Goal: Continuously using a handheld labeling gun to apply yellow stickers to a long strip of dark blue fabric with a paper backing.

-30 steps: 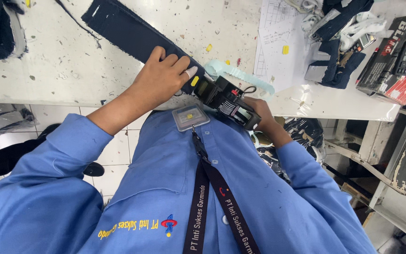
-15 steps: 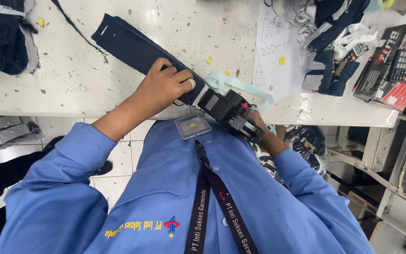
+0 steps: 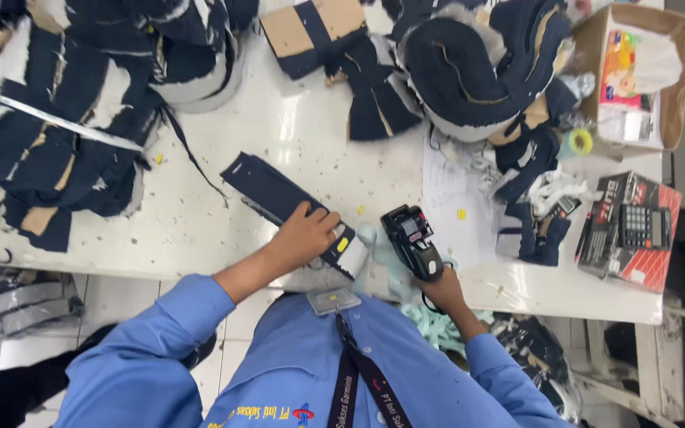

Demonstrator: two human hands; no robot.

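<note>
My left hand (image 3: pixel 304 235) lies flat on the near end of a long dark navy fabric strip (image 3: pixel 267 189) on the white table (image 3: pixel 200 214), holding it down. A small yellow sticker and a white tag show on the strip's end (image 3: pixel 348 252) beside my fingers. My right hand (image 3: pixel 441 285) grips a black hand-held label gun (image 3: pixel 411 238), raised just to the right of the strip's end and apart from it.
Piles of dark cut fabric pieces (image 3: pixel 73 143) cover the left and back of the table, with rolled bundles (image 3: pixel 469 63) at the back right. A sheet of paper (image 3: pixel 457 198), a calculator on a red box (image 3: pixel 632 230) and an open cardboard box (image 3: pixel 636 71) sit right.
The label gun was pressed on the strip's end; now my right hand has lifted it off to the right. The view has tilted up, showing more of the table.
</note>
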